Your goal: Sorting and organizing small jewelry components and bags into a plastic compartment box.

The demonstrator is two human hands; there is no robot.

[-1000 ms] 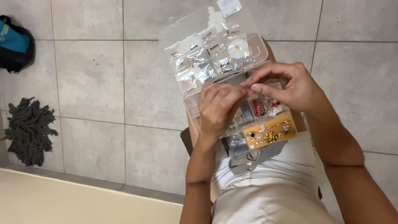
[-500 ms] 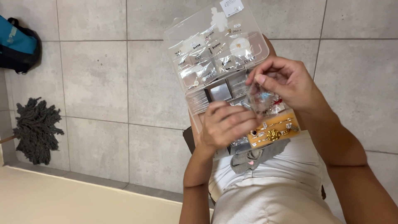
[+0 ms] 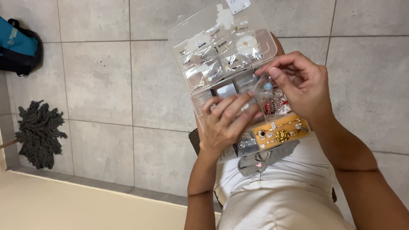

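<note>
A clear plastic organiser box (image 3: 221, 51) lies open on my lap, its lid tilted away and filled with several small clear bags of tiny parts. Jewellery sits in the lower compartments, with gold pieces on an orange card (image 3: 279, 133). My right hand (image 3: 300, 83) pinches a small clear bag (image 3: 267, 88) with a blue bead in it, just above the box. My left hand (image 3: 226, 121) rests palm down on the box's lower half, fingers curled over the compartments.
A grey tiled floor lies below. A dark grey mop head (image 3: 39, 132) rests at the left by a cream ledge (image 3: 76, 204). A blue and black bag (image 3: 19, 49) sits at the upper left. A grey cloth (image 3: 264, 156) lies on my lap under the box.
My right hand has lifted away from the left, pulling a small clear bag up out of the box. My left hand has dropped lower onto the compartments.
</note>
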